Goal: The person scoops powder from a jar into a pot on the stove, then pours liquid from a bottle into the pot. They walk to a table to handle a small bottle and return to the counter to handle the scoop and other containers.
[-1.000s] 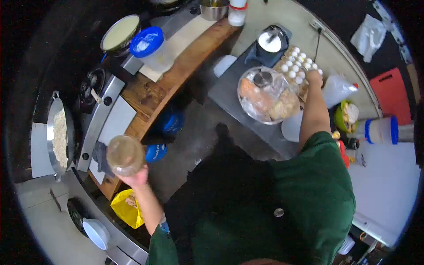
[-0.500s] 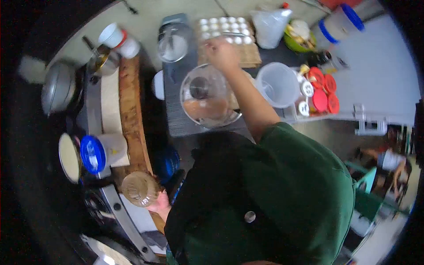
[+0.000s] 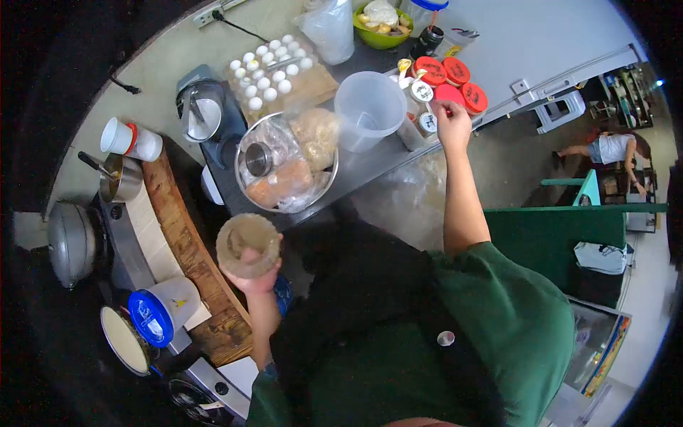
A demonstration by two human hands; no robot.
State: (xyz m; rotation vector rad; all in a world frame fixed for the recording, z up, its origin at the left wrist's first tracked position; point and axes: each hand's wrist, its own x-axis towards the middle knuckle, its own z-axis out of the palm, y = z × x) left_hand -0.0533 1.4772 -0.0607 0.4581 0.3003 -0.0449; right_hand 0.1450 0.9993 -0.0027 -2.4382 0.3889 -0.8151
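My left hand (image 3: 257, 279) grips a translucent, brownish round container (image 3: 247, 235) with a thick ribbed rim, held beside the wooden counter edge. My right hand (image 3: 453, 128) reaches over the seasoning jars, fingers curled together; whether something small is between them is hidden. Close to its fingertips are red-lidded jars (image 3: 449, 95) and white-lidded shakers (image 3: 421, 91). Left of these stands a large clear plastic bucket (image 3: 370, 114). A metal bowl (image 3: 334, 181) holds bagged food (image 3: 284, 181) and a small metal-topped jar (image 3: 258, 159).
White eggs (image 3: 270, 94) sit on a cardboard tray (image 3: 316, 89) at the back. A kitchen scale with a bowl of white powder (image 3: 205, 119) stands beside it. On the left are a saucepan (image 3: 122, 178) and a blue-lidded tub (image 3: 151, 318). Another person (image 3: 613, 148) is far right.
My right hand has moved from the egg tray to the seasoning jars. My left hand has raised the round container toward the metal bowl and turned it. The view has shifted.
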